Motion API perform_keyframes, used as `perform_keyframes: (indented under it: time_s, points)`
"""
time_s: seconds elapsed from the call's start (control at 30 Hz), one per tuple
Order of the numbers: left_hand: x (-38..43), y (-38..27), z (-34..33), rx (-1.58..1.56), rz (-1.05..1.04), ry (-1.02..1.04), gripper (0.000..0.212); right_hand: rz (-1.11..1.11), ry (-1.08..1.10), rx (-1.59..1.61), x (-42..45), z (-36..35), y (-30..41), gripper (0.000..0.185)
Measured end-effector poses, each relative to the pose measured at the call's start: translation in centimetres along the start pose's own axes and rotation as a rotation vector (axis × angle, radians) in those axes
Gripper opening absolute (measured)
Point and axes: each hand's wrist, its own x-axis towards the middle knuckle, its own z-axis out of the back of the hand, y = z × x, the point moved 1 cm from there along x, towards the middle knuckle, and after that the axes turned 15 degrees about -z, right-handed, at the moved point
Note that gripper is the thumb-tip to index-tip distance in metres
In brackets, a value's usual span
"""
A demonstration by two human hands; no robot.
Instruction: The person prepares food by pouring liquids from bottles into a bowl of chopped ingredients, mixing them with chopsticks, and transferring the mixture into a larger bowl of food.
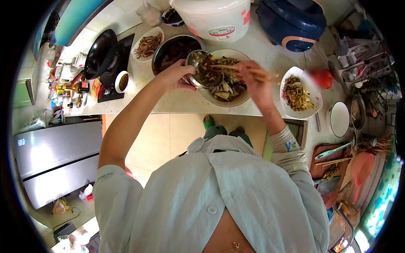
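My left hand [182, 76] grips the rim of a small metal bowl [211, 79], which tilts over a white plate [207, 96] of eggplant pieces [229, 91]. Chopped sauce lies inside the bowl. In my right hand [254, 82] is a pair of wooden chopsticks [265, 75], with their tips in the bowl. Some of the chopped sauce [232, 62] covers the far part of the eggplant. Close behind my left hand stands a larger metal bowl [156, 63] with dark contents.
Behind the plate stand a white Midea rice cooker [202, 19] and a dark blue cooker [291, 22]. A dish of shredded food [148, 46], a white cup [123, 81] and a wok [101, 53] are left. Rightward are a dish of chopped greens [295, 95], an enamel bowl [339, 118] and a cutting board [319, 170].
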Motion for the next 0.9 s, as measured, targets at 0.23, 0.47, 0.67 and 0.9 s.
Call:
perform_keyframes:
  time_s: [0.23,0.47,0.67,0.9]
  points:
    - [-0.5,0.2,-0.1,-0.056,0.005,0.034,0.054,-0.167,-0.086,-0.098,-0.3,2.0,1.6,0.015]
    - [-1.5,0.5,0.2,-0.165,0.089,0.137,0.048,-0.165,0.208,-0.049,1.7,1.9,4.0,0.017]
    - [-1.0,-0.2,-0.8,-0.097,0.149,0.32,0.057,-0.159,0.469,-0.217,6.9,1.1,6.6,0.019]
    - [-1.2,0.4,-0.2,-0.186,0.074,0.237,0.065,-0.266,0.38,-0.389,4.4,3.2,7.4,0.017]
